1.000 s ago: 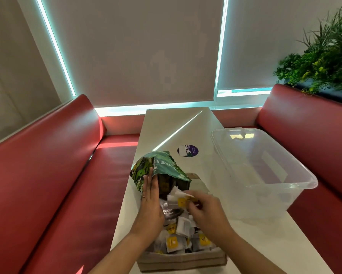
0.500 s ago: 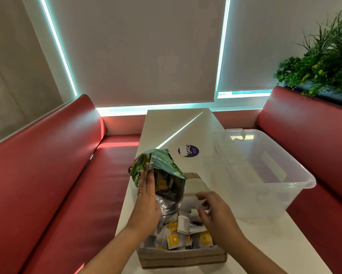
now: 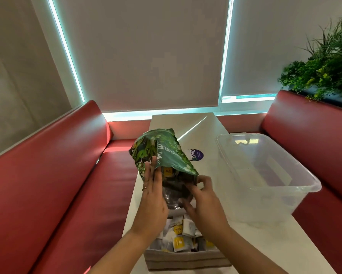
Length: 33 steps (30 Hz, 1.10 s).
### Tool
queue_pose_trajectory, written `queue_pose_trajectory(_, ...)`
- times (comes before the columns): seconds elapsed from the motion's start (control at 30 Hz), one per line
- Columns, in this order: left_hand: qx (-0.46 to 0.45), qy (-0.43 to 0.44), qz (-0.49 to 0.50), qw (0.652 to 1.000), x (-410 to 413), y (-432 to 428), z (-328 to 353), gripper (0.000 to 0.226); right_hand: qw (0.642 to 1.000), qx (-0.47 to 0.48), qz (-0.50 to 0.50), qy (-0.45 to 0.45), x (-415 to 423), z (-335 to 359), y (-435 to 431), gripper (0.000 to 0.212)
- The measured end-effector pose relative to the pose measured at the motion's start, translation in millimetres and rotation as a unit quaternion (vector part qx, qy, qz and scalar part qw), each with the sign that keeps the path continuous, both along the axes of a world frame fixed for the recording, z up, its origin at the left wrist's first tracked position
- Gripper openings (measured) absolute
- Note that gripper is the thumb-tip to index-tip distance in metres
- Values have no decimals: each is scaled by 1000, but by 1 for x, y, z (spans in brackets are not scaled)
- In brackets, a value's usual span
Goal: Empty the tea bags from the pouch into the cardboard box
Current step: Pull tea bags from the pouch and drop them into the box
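A green leaf-printed pouch (image 3: 164, 153) is held tilted above the cardboard box (image 3: 186, 261), its open mouth facing down and towards me. My left hand (image 3: 153, 196) grips the pouch's left side with fingers flat along it. At the right edge of the mouth my right hand (image 3: 202, 200) pinches the foil lining. One yellow-tagged tea bag (image 3: 167, 172) shows inside the mouth. Several tea bags (image 3: 183, 234), white with yellow tags, lie piled in the box near the table's front edge.
A clear plastic tub (image 3: 269, 175) stands on the white table (image 3: 265, 244) to the right of the box. A round purple sticker (image 3: 196, 154) lies behind the pouch. Red benches (image 3: 67, 184) flank the table on both sides, and a plant (image 3: 324, 70) sits back right.
The pouch has been lifted higher and tipped up. My right hand has moved from the tea bags in the box to the pouch's mouth and taken hold of it.
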<state>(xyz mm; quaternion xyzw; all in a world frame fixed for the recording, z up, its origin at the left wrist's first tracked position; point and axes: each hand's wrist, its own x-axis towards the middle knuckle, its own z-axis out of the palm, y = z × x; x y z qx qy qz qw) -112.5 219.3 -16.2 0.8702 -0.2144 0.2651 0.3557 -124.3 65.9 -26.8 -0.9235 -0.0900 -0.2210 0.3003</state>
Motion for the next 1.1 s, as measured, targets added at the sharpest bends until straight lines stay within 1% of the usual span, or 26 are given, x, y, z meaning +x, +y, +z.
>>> queue_pose_trajectory(0.07,6,-17,-6,1000,-3,-5,3,108,999,11,2,51,5,2,4,45)
queue_pose_trajectory(0.13,12,-28,-11,999,-5,-8,3,110,995,59,5,79,10,2,8,48)
queue_pose_trajectory(0.23,25,-28,-13,999,-5,-8,1,105,992,111,-3,66,10,0,11,53)
queue_pose_trajectory(0.3,51,-20,13,998,-7,-9,1,100,990,134,-8,45,8,1,13,53)
queue_pose_trajectory(0.37,53,-6,33,998,-10,-9,2,101,988,154,-5,30,6,1,15,51)
queue_pose_trajectory(0.4,50,-7,32,998,-9,-9,2,104,986,161,-3,31,6,1,15,51)
queue_pose_trajectory(0.47,53,-3,26,998,-3,-6,-1,107,986,156,2,62,9,1,15,51)
queue_pose_trajectory(0.57,45,51,16,998,5,3,-7,107,985,123,-3,119,10,-1,14,48)
queue_pose_trajectory(0.6,31,50,14,998,4,4,-8,107,986,123,-4,111,9,-2,14,47)
queue_pose_trajectory(0.67,19,20,9,1000,1,4,-7,109,990,119,-8,70,8,-5,13,45)
queue_pose_trajectory(0.73,39,-19,2,999,-2,2,-5,107,991,119,-17,56,8,-7,13,44)
queue_pose_trajectory(0.8,56,-32,3,998,-5,0,-5,101,990,133,-15,49,6,-7,13,44)
queue_pose_trajectory(0.9,65,-46,-9,997,-4,3,-7,87,988,152,29,14,5,-8,14,52)
queue_pose_trajectory(0.93,78,-51,-11,996,-1,4,-7,86,987,157,34,14,7,-8,14,53)
queue_pose_trajectory(1.0,98,-55,9,994,2,5,-5,94,986,162,24,24,10,-10,15,48)
queue_pose_trajectory(1.07,85,-63,23,994,1,5,-3,104,984,176,25,25,9,-10,18,45)
queue_pose_trajectory(1.1,72,-71,19,995,0,5,-2,105,983,181,30,21,9,-10,19,45)
